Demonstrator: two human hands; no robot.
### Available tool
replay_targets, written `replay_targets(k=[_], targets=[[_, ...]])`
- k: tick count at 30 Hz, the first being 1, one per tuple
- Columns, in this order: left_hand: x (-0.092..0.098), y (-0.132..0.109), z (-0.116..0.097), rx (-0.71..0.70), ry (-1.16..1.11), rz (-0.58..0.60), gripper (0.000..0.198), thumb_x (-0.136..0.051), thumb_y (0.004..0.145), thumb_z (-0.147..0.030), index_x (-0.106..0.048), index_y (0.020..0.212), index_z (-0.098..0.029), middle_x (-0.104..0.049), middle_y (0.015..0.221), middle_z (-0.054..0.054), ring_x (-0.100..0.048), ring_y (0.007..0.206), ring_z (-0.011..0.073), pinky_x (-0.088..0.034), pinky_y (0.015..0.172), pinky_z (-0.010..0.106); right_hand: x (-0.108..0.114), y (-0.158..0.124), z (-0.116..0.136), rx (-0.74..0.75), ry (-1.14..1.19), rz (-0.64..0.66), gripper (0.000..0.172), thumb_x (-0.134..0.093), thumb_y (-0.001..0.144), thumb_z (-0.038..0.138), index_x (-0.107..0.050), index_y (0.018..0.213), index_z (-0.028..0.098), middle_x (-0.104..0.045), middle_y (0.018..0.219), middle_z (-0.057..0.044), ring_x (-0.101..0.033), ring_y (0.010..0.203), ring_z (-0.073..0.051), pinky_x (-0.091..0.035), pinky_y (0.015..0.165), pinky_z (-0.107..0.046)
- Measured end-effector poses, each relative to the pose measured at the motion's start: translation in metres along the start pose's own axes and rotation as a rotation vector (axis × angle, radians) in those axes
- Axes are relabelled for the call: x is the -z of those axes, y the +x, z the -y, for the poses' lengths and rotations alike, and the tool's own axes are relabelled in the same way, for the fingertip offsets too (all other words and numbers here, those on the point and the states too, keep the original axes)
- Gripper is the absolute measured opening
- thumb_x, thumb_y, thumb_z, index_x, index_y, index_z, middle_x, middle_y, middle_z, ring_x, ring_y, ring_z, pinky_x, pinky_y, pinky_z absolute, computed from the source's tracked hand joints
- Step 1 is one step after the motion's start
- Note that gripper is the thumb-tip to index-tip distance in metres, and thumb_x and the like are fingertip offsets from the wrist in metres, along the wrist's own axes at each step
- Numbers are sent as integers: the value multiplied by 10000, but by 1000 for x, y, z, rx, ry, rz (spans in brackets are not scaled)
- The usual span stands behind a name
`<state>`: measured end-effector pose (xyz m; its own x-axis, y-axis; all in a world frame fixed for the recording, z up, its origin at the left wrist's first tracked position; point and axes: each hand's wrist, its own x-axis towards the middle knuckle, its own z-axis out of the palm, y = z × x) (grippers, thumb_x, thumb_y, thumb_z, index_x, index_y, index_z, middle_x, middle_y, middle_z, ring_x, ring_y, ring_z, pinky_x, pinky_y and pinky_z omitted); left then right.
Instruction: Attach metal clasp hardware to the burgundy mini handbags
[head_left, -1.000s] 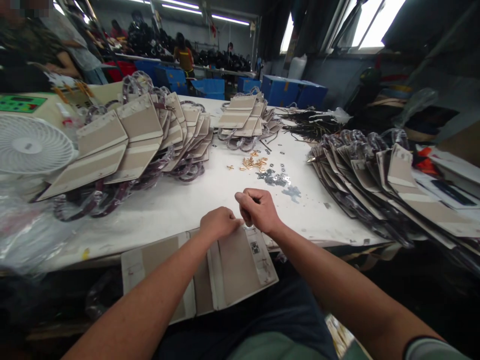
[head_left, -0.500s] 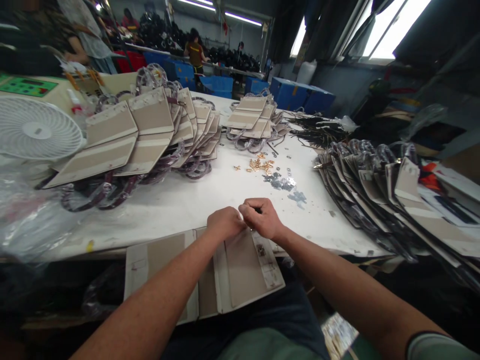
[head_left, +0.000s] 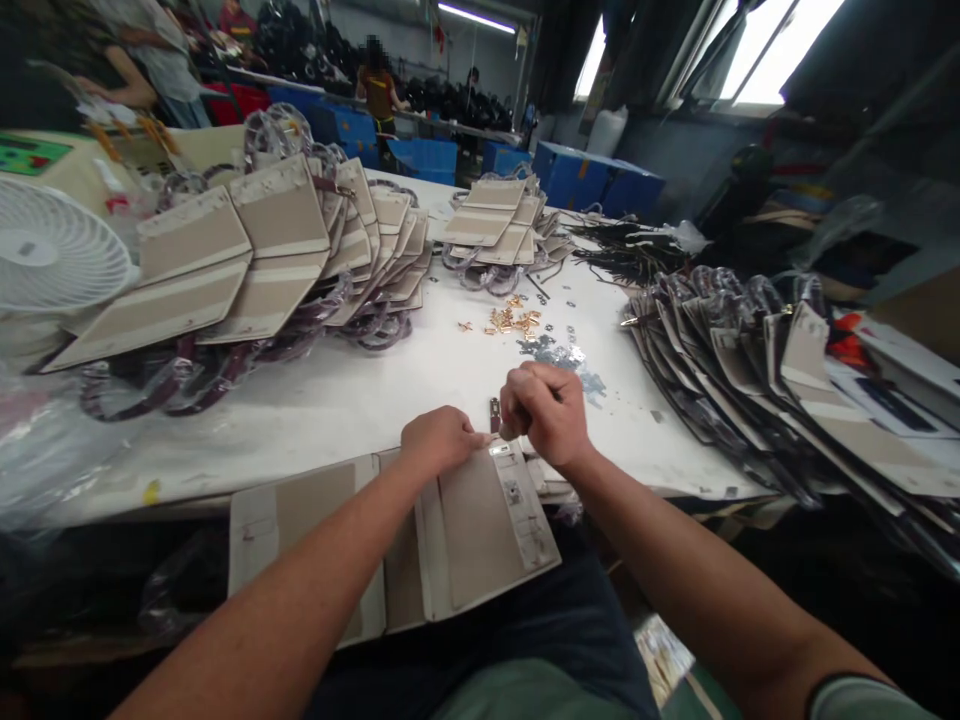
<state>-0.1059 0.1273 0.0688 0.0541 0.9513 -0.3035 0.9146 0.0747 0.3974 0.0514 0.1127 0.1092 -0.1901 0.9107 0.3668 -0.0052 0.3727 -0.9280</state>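
From where I'm standing, the panel [head_left: 480,540] is lying folded open at the near edge of the table [head_left: 360,400], much of it hanging over the lap; the left hand [head_left: 440,440] is gripping narrowly at its far edge, thumb and fingertip close together; the right hand [head_left: 547,412] is curling into a loose fist over its far right corner, and I cannot tell whether anything is sitting inside. A dark tab [head_left: 494,412] is poking out beyond the panel, just beside the right fingers; gold fittings [head_left: 514,318] and grey plates [head_left: 555,352] are lying farther beyond the panel; piles are flanking it, one to its left [head_left: 277,215], one to its right [head_left: 705,330]. To my eye, the panel is risking a slide lapward, should the left grip be slackening; uneven pressing could be skewing the tab; a careless right hand could be scattering the plates.
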Motion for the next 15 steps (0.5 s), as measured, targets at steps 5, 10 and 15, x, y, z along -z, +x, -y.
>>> replay_targets(k=[5, 10, 15], targets=[[0, -1, -3, 31, 6, 5, 406, -635, 770, -683, -783, 773, -305, -783, 819, 43, -710, 779, 254, -439, 655, 321, 2, -1, -14, -50, 12, -53, 520, -597, 964, 472, -462, 523, 234, -473, 455, 33, -426, 429, -117, -340, 453, -276], [-1, 0, -3, 27, 13, -11, 385, -651, 770, -674, -780, 782, -311, -785, 833, 32, -716, 793, 262, -450, 655, 327, 3, -5, -21, -53, 16, -67, 493, -605, 958, 462, -465, 546, 230, -492, 467, 35, -436, 441, -118, -356, 479, -276], [-1, -2, -5, 3, 13, -44, 402, -646, 809, -662, -770, 820, -280, -774, 832, 37, -718, 799, 265, -500, 706, 341, 5, -7, -17, -50, -48, -29, 458, -598, 931, 456, -483, 549, 229, -498, 480, 33, -433, 478, -123, -360, 502, -270]])
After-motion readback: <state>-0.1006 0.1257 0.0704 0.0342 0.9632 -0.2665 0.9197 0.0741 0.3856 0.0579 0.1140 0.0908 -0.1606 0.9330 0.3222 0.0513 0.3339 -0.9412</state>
